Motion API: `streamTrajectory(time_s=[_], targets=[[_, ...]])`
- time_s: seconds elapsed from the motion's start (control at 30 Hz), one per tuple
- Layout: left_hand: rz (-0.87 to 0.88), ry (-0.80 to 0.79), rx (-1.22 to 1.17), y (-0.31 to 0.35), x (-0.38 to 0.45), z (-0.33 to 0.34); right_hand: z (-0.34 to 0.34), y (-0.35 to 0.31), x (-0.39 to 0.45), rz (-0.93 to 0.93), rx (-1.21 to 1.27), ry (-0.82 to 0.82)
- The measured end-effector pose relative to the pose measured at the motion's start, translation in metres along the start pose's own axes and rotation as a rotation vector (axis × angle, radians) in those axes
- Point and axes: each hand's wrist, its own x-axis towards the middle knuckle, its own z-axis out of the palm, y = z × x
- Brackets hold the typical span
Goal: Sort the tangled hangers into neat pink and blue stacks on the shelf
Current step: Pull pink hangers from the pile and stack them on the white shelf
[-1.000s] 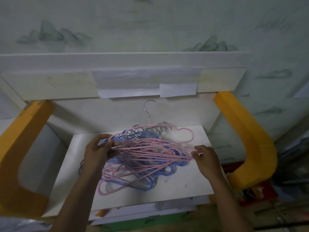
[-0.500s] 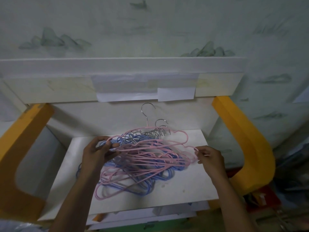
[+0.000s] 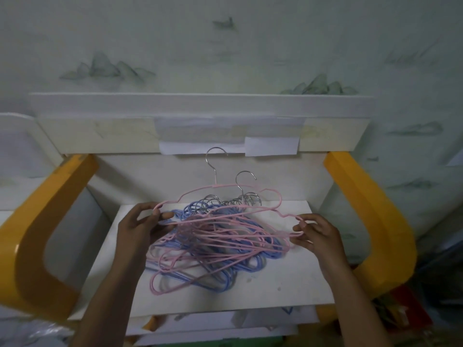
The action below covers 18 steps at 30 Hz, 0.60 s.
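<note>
**Hangers: one pink lifted from the tangle**

We hold one pink hanger [image 3: 246, 187] by both ends: left hand [image 3: 140, 227] pinching one tip, right hand [image 3: 318, 232] the other. Below it, the tangled pile [image 3: 215, 249] of pink and blue hangers rests on the white shelf [image 3: 288, 284].

Take the yellow side panel [image 3: 370, 221] on the right as your landmark. A matching yellow panel [image 3: 32, 246] stands well apart from it, across the unit. Up and to the landmark's left you see white paper sheets [image 3: 271, 146] taped to a cream board [image 3: 100, 134]. Behind it runs pale wallpaper [image 3: 225, 46] printed with grey-green hills. Below it something red [image 3: 406, 311] lies blurred.
</note>
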Motion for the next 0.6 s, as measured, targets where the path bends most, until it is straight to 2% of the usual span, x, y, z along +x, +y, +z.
streamTrajectory(time_s=[0.33, 0.6], targets=[[0.073, 0.092, -0.015, 0.027, -0.024, -0.044, 0.036, -0.017, -0.021, -0.052, -0.007, -0.124], [0.115, 0.182, -0.029, 0.058, -0.08, -0.127, 0.101, -0.016, -0.081, -0.055, 0.045, -0.225]])
